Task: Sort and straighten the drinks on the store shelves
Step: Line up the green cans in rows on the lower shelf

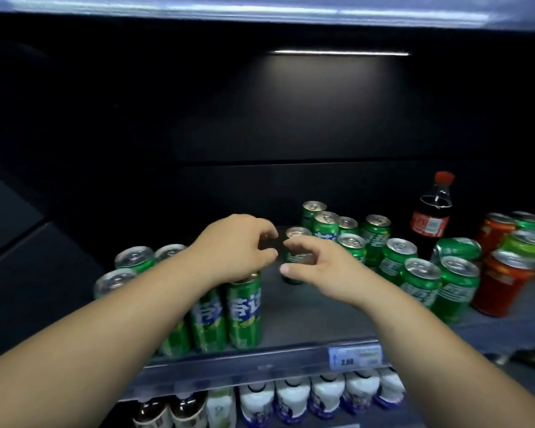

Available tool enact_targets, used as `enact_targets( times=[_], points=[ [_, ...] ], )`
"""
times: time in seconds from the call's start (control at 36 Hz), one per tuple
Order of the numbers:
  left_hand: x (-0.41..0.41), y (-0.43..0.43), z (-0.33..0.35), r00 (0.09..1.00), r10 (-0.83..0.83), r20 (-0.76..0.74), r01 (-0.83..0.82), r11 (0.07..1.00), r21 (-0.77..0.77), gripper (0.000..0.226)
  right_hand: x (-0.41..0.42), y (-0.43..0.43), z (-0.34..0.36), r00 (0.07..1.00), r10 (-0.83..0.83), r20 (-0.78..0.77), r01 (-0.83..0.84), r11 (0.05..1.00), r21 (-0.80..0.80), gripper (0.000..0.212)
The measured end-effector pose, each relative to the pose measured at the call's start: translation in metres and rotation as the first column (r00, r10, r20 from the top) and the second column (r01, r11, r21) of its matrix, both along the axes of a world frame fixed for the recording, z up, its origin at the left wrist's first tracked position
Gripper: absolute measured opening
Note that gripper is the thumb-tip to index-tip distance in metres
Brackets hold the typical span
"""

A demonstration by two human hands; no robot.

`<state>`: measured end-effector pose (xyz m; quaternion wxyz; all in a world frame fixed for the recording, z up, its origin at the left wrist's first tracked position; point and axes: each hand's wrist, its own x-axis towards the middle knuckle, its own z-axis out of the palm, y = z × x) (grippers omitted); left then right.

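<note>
Green drink cans stand in clusters on a dark grey store shelf (309,319), and we are reaching in with both bare hands. Our right hand (322,270) curls round a single green can with a silver top (296,235) that stands alone at mid-shelf: the thumb lies across its lower front and the fingers bend over its upper part. Our left hand (238,248) hovers just beside it, fingers bent in toward the thumb, holding nothing we can make out.

Below the left hand, tall slim green cans with blue lettering (244,310) stand at the shelf's front edge. To the right of the single can, a loose group of shorter green cans (420,282) runs from back to front, and one green can (459,248) lies on its side. Behind them stands a dark cola bottle with a red cap (431,217). Red-orange cans (504,285) stand at the far right. A blue-and-white price tag (355,356) sits on the shelf rail, and white plastic bottles (325,393) line the shelf beneath.
</note>
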<state>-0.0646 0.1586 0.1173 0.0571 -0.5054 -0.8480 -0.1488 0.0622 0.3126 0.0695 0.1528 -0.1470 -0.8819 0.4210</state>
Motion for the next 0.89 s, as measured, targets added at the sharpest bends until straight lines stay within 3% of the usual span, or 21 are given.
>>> enact_targets(
  times=[0.28, 0.42, 0.56, 0.69, 0.89],
  points=[
    [0.066, 0.098, -0.016, 0.990, -0.134, 0.048, 0.138, 0.987, -0.079, 0.048, 0.117, 0.089, 0.033, 0.985, -0.171, -0.003, 0.165, 0.950, 0.265, 0.056],
    [0.113, 0.144, -0.049, 0.961, -0.216, 0.173, 0.223, 0.974, -0.023, 0.065, 0.170, 0.140, 0.021, 0.964, -0.256, 0.065, 0.211, 0.894, 0.394, 0.067],
    [0.140, 0.179, -0.076, 0.956, -0.157, 0.248, 0.157, 0.987, 0.022, 0.074, 0.187, 0.174, -0.002, 0.962, -0.241, 0.131, 0.155, 0.871, 0.466, 0.076],
    [0.154, 0.191, -0.086, 0.946, -0.108, 0.305, 0.065, 0.987, 0.150, 0.084, 0.187, 0.189, -0.019, 0.976, -0.180, 0.127, 0.096, 0.868, 0.487, 0.067],
    [0.169, 0.205, -0.088, 0.942, -0.051, 0.331, -0.003, 0.987, 0.159, 0.068, 0.185, 0.199, -0.017, 0.976, -0.193, 0.104, 0.117, 0.859, 0.498, 0.067]
  ],
)
